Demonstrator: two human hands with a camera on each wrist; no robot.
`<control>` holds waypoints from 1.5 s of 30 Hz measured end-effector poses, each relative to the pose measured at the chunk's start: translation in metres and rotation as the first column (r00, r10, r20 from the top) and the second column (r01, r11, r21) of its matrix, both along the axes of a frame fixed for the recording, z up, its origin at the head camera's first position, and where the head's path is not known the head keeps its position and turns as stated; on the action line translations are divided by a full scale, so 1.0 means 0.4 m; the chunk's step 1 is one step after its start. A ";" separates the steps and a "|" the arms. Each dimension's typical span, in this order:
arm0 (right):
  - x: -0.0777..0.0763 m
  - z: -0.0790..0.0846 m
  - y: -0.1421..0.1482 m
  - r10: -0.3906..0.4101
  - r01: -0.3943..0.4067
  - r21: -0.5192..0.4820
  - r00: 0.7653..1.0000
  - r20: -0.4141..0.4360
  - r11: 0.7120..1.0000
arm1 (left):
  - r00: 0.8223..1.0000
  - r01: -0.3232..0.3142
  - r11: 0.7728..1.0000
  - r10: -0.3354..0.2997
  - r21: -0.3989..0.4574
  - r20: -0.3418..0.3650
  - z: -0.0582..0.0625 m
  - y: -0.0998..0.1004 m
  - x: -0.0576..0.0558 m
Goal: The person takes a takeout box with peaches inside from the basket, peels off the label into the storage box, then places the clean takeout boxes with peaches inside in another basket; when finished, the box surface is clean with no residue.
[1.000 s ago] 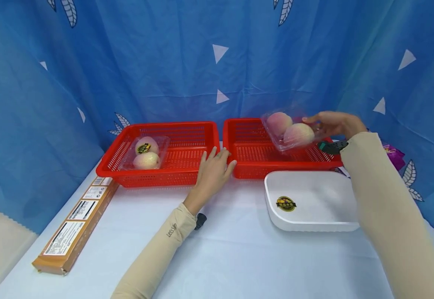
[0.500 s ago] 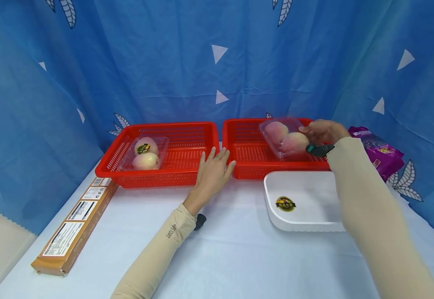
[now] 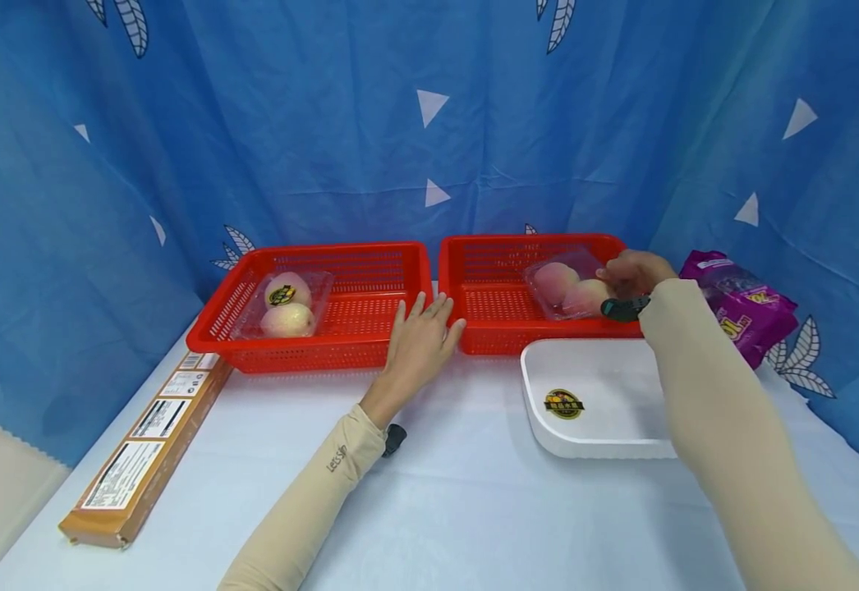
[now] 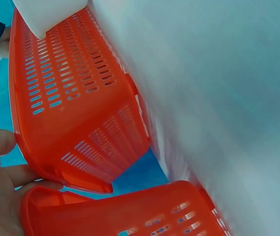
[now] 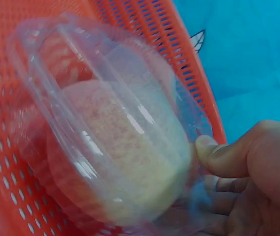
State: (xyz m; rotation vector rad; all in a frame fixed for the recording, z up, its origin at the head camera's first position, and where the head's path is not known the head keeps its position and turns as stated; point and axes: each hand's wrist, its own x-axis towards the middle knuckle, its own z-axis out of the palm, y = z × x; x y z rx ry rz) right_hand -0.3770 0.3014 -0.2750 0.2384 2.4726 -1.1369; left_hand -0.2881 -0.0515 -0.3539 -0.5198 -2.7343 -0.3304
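My right hand [image 3: 635, 273] pinches the near side of a clear plastic pack of peaches [image 5: 120, 147], thumb on top and fingers beneath. The pack sits low inside the right red basket [image 3: 548, 338], and two pinkish-yellow peaches show through the film. My left hand [image 3: 420, 341] lies with straight fingers at the gap between the two baskets, touching their rims. In the left wrist view its fingers [image 4: 19, 174] reach over both red edges. Inside the left red basket [image 3: 311, 355] lies another wrapped pack of peaches [image 3: 287, 305] with a black and gold sticker.
In front of the right basket stands a white tray [image 3: 599, 402] with a similar sticker. A purple bag [image 3: 747, 308] lies to the right. At the left a long brown box [image 3: 134, 460] with white labels rests along the table [image 3: 459, 509]. A blue curtain [image 3: 341, 123] hangs behind.
My right hand has lowered the pack of peaches into the right basket and shifted left, uncovering the purple bag. My left hand has stayed in place.
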 end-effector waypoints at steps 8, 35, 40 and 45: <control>0.017 0.003 -0.015 -0.091 0.089 0.144 0.996 0.004 0.986 | 1.000 0.003 1.000 -0.003 -0.008 0.006 -0.002 -0.006 0.001; 0.053 -0.006 -0.034 -0.155 0.160 0.053 0.984 -0.089 0.986 | 1.000 0.008 1.000 -0.007 -0.027 0.004 -0.003 -0.010 -0.001; 0.062 -0.008 -0.035 -0.158 0.163 0.041 0.982 -0.105 0.986 | 0.999 0.021 1.000 -0.020 -0.023 0.028 0.002 -0.012 0.000; 0.061 -0.007 -0.033 -0.132 0.140 0.076 0.986 -0.098 0.987 | 0.997 0.058 0.997 -0.061 0.044 0.053 0.014 -0.022 0.003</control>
